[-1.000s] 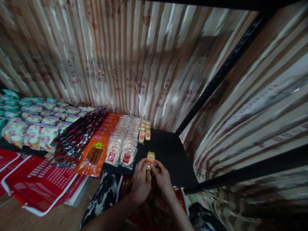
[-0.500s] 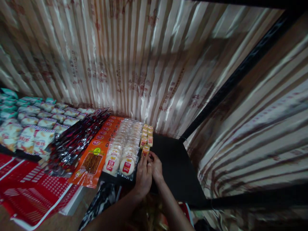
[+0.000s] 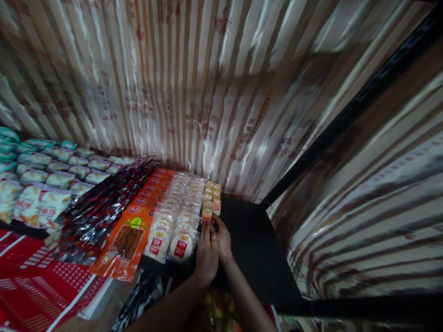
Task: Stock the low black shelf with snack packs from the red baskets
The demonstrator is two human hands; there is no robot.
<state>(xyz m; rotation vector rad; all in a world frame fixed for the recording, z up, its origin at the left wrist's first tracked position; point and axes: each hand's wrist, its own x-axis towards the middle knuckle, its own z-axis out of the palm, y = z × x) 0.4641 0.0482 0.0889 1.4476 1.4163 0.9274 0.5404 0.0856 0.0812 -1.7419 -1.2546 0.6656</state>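
A small yellow snack packet with a red label sits at the front of the left of two short rows of like packets on the black shelf. The fingers of my left hand are close together, their tips on the packet's near end. My right hand is beside it, fingers curled in against the packet's right side; its fingertips are partly hidden. Just left of my hands lie two rows of round white crackers in clear wrapping with red labels.
Further left are an orange bag of brown sticks, a stack of dark shiny packs and many white snack bags. A red basket is below the shelf edge. Behind hangs a striped curtain; a black post slants at right.
The small yellow packet has moved back from its spot in front of the rows and now adjoins the left row. Both my hands have gone with it. The view has shifted slightly.
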